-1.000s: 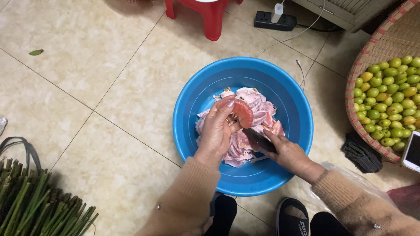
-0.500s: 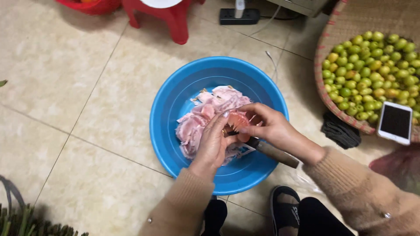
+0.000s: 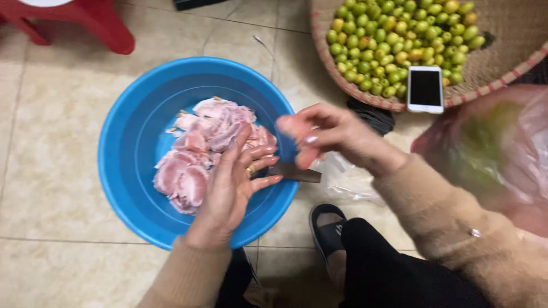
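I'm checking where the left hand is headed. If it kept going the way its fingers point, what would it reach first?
Probably the raw meat slices: the left hand points up-right over the pile in the blue basin, fingertips seemingly already touching it; height is unclear.

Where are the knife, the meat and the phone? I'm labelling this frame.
knife (image 3: 297,172), head view, on the dark blade
meat (image 3: 197,151), head view, on the pink pile's middle
phone (image 3: 425,88), head view, on its dark screen

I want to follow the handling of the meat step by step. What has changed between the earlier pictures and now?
The right hand has lifted out of the blue basin and drawn right, past its rim, with a pink piece of meat in its fingers. The left hand has come down flat on the raw meat, and the dark knife handle now shows beside it. Basin, fruit tray and phone stayed put.
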